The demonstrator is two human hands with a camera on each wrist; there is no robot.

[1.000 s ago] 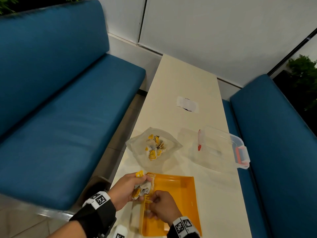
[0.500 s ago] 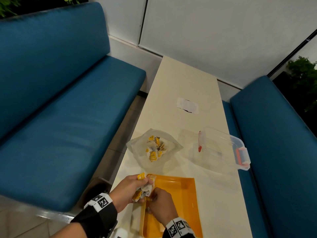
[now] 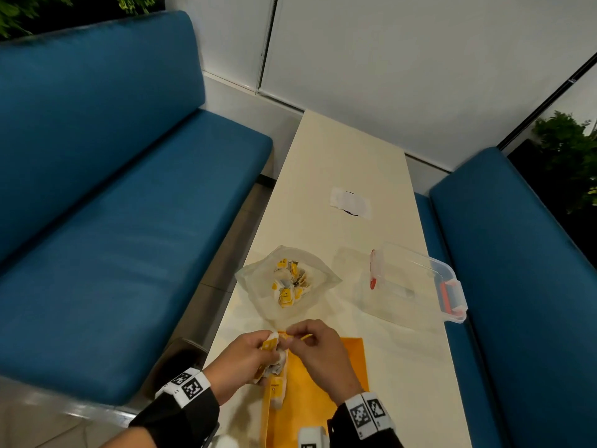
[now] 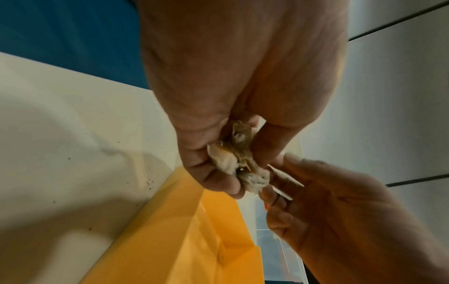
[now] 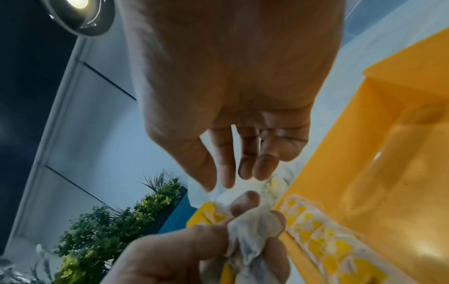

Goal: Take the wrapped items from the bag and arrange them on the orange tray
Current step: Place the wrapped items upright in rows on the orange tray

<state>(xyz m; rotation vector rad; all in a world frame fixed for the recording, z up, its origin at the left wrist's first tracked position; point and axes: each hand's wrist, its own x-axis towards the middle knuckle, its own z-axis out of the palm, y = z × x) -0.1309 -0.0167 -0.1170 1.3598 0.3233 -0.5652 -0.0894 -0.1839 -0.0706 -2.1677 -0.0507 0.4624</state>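
Orange tray (image 3: 326, 383) lay under both hands: your left hand (image 3: 240, 360) clutched a bunch of packets (image 3: 274, 357), right fingers (image 3: 292, 338) pinched one; you needed to tease it free slowly, beside the bag (image 3: 287, 282).

Long cream laminate table (image 3: 339, 176) runs between two blue upholstered bench seats, left (image 3: 113, 205) and right (image 3: 523, 286). Clear plastic lidded storage box with red-orange latches (image 3: 416, 282) sits on table near right edge. White paper slip with dark mark (image 3: 350, 203) lies farther along. White panelled wall (image 3: 403, 66) behind. Green foliage (image 3: 568, 150) at right.
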